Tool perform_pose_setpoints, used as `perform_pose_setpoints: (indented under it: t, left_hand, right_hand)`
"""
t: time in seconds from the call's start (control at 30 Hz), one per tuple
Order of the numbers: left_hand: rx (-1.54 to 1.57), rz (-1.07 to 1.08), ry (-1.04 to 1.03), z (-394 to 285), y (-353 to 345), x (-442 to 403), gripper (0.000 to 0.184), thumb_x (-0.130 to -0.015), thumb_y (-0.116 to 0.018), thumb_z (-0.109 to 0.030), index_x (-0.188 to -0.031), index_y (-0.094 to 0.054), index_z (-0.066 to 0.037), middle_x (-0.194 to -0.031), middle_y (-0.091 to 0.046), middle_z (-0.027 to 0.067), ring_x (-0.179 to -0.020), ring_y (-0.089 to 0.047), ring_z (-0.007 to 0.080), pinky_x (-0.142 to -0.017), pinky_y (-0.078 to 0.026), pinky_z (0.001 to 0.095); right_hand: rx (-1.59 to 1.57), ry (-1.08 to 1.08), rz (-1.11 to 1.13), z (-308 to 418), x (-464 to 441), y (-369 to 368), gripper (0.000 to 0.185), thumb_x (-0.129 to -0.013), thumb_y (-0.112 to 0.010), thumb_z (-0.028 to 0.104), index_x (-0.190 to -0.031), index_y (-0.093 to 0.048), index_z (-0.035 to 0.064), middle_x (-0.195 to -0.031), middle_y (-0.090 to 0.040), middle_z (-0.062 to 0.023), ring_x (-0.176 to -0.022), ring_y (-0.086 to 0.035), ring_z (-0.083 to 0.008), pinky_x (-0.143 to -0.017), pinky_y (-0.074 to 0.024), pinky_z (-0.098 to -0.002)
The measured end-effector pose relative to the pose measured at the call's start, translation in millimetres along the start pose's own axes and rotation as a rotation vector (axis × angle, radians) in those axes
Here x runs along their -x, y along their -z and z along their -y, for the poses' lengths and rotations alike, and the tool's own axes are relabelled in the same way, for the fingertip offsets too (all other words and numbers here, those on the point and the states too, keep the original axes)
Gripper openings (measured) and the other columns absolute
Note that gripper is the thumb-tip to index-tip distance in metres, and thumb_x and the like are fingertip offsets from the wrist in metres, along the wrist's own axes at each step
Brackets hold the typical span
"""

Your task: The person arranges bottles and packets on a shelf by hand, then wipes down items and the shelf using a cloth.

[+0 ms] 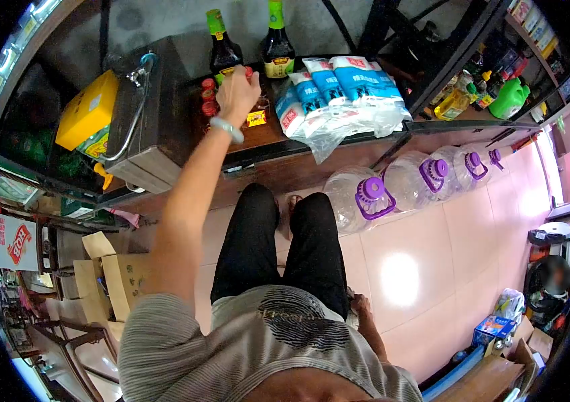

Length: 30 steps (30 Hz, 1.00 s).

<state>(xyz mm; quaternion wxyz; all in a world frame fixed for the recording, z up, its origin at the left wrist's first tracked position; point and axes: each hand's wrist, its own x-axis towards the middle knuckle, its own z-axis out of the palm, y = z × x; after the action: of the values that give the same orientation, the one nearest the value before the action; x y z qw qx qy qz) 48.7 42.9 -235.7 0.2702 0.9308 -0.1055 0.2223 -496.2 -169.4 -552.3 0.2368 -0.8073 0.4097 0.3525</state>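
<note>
Two bottles [278,48] stand behind one hand [238,95] among jars [209,108].

On remote feed I log: red caps [209,107] beside the left hand [239,94]; dark, green-necked bottles [226,53] just beyond; blue-and-white packets [365,82] rightward.

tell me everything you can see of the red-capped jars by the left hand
The red-capped jars are small, clustered and apparently upright on the brown surface, near a green-topped bottle. Their bodies look dark; a yellow label shows at the right. The left hand hides part of the group; its grip and their material are unclear.
</note>
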Motion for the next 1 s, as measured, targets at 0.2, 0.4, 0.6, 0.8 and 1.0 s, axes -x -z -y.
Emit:
perform_pose_setpoints:
  t: [0.2,0.4,0.6,0.8,1.0]
  left_hand:
    - [-0.313,0.314,0.006,-7,8,-33,0.037,-0.073,-0.064,-0.035,-0.089,-0.06,-0.003,-0.09,-0.061,0.0172,-0.087,-0.059,0.0321,-0.071,-0.048,0.0403]
    - [-0.271,0.373,0.139,-10,0,-35,0.028,-0.069,-0.064,-0.025,-0.085,-0.064,-0.001,-0.094,-0.061,0.0193,-0.089,-0.059,0.033,-0.075,-0.048,0.0384]
    - [-0.256,0.381,0.171,-13,-1,-36,0.028,-0.069,-0.064,-0.023,-0.086,-0.064,-0.001,-0.095,-0.06,0.0214,-0.09,-0.058,0.0342,-0.076,-0.047,0.039]
    - [-0.252,0.406,0.173,-2,-6,-41,0.029,-0.069,-0.064,-0.023,-0.085,-0.063,0.002,-0.096,-0.059,0.0232,-0.091,-0.057,0.0355,-0.078,-0.047,0.0408]
    - [-0.24,0.404,0.102,11,-7,-41,0.039,-0.071,-0.064,-0.032,-0.087,-0.061,0.004,-0.096,-0.058,0.0259,-0.092,-0.056,0.0379,-0.078,-0.046,0.0415]
  right_hand:
    - [-0.026,0.095,0.007,-3,-1,0,0.029,-0.076,-0.048,0.023,-0.096,-0.063,0.0098,-0.096,-0.059,-0.0192,-0.092,-0.057,-0.0325,-0.08,-0.0449,-0.041]
    - [-0.061,-0.029,0.031,-18,-3,-17,0.028,-0.074,-0.052,0.027,-0.092,-0.065,0.0101,-0.093,-0.06,-0.019,-0.09,-0.058,-0.0323,-0.078,-0.0459,-0.041]
    - [-0.075,-0.024,0.006,-21,14,-9,0.028,-0.076,-0.048,0.023,-0.093,-0.063,0.0076,-0.094,-0.06,-0.0188,-0.091,-0.057,-0.0339,-0.078,-0.0456,-0.0417]
    - [-0.072,0.073,-0.057,-25,11,-18,0.028,-0.076,-0.045,0.019,-0.095,-0.062,0.008,-0.095,-0.059,-0.0189,-0.089,-0.057,-0.0352,-0.078,-0.0452,-0.0428]
    - [-0.099,0.067,-0.032,-40,-29,-48,0.029,-0.076,-0.045,0.02,-0.097,-0.062,0.0093,-0.096,-0.059,-0.0201,-0.091,-0.056,-0.035,-0.08,-0.0443,-0.0425]
